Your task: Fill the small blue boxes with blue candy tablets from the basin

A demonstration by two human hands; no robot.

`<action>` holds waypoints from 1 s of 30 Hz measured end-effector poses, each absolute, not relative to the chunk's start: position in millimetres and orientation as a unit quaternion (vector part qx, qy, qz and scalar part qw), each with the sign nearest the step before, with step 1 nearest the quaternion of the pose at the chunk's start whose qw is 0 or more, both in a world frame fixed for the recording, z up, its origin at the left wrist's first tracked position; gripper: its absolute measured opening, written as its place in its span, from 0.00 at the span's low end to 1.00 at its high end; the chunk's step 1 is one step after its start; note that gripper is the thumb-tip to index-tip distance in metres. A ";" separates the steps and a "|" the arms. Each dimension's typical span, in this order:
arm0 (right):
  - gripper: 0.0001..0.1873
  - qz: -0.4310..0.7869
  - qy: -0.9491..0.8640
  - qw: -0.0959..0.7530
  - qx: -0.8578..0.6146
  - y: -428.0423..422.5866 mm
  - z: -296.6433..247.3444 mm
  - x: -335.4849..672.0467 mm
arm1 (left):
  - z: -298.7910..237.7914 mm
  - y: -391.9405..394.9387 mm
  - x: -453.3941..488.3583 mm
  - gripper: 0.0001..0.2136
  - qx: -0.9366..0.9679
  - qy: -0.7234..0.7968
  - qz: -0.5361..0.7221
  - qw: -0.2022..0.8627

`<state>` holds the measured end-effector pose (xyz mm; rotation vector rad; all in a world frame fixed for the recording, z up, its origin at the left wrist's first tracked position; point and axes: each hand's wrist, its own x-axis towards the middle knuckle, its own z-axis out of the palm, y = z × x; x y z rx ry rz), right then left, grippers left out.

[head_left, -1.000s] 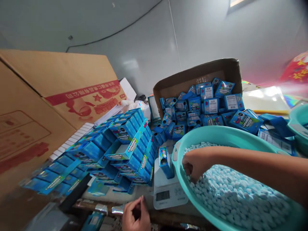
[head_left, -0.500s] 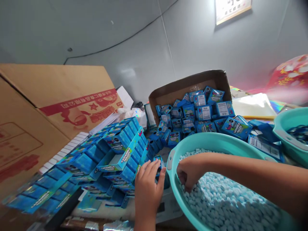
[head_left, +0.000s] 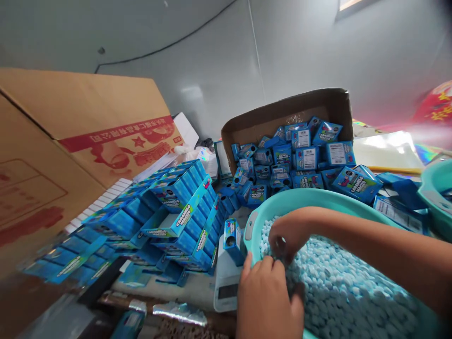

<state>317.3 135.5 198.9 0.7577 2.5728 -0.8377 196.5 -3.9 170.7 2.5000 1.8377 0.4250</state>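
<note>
My right hand (head_left: 291, 235) reaches into a teal basin (head_left: 254, 216) of pale blue candies (head_left: 339, 273). Its thumb and forefinger curl together low over the candies; their tips are hidden, and what they hold cannot be made out. My left hand (head_left: 270, 294) lies over the basin's near-left side, fingers apart and thumb out, with nothing visible in it. Just left of it, a small blue candy box (head_left: 233, 240) stands upright on a white scale (head_left: 226, 280) with a dark display.
Left of the scale are stacked display trays (head_left: 183, 216) filled with blue boxes. Behind the basin a tipped brown carton (head_left: 286, 106) spills loose blue boxes. A large cardboard box (head_left: 116, 103) stands at the left, and a second teal basin (head_left: 438, 183) at the right edge.
My left hand has moved right and nearer, from beside the small box to over the basin's side, uncovering the box and scale. My right hand remains in the candies. The view has shifted slightly.
</note>
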 end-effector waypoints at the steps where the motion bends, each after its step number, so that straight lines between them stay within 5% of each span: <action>1: 0.15 -0.296 0.897 0.163 0.285 139.7 200.0 322.8 | 178.7 -6.1 204.5 0.07 0.793 0.605 0.065 0.044; 5: 0.18 -0.261 0.897 0.118 0.336 149.5 203.5 338.1 | 203.8 -7.1 228.7 0.14 0.776 0.607 -0.128 0.113; 12: 0.20 -0.215 0.896 0.096 0.376 149.1 192.5 336.7 | 208.3 2.3 236.4 0.17 0.798 0.560 -0.167 0.150; 22: 0.09 -0.188 0.900 0.097 0.381 159.7 177.6 338.0 | 169.3 -2.0 207.4 0.12 0.850 0.506 0.017 0.147; 30: 0.12 -0.185 0.893 0.101 0.397 153.8 179.1 333.3 | 153.6 -0.8 207.0 0.06 0.900 0.425 0.087 0.052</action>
